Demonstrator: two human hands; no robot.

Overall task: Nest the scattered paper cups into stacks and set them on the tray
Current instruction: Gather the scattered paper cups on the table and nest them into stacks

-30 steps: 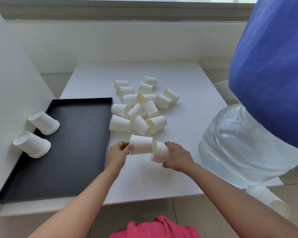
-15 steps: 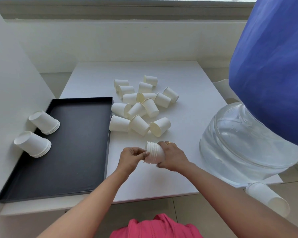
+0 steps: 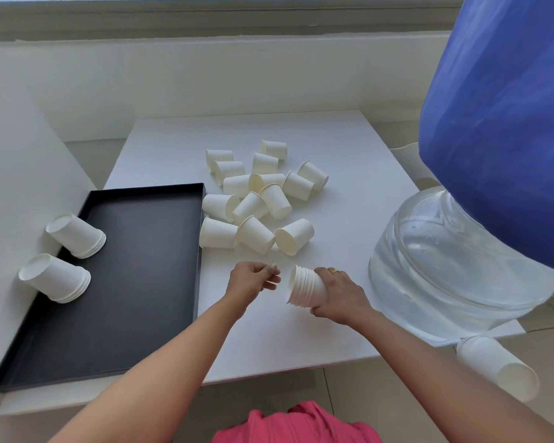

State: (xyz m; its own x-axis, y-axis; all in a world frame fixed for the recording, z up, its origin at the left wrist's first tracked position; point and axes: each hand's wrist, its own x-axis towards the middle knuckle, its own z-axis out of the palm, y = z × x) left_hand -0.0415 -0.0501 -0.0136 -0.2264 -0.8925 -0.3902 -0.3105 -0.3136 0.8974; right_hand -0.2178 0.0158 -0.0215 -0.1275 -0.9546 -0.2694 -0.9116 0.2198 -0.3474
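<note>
A white square desk (image 3: 349, 148) stands below a window ledge, and a large clear water bottle (image 3: 454, 266) under blue cloth (image 3: 506, 123) is at its right edge. A black rectangular tray (image 3: 135, 282) lies on the left and carries two nested stacks of white paper cups (image 3: 76, 235) along its left side, rims down and bases towards the wall. Loose white paper cups (image 3: 256, 199) lie scattered mid-desk, mostly on their sides. The right hand (image 3: 339, 295) has its fingers clamped round a nested cup stack (image 3: 304, 287), held near the desk's front with its long axis running left to right and its mouth pointing left. Just beside it, the left hand (image 3: 253, 281) has its fingers curled together and is empty.
</note>
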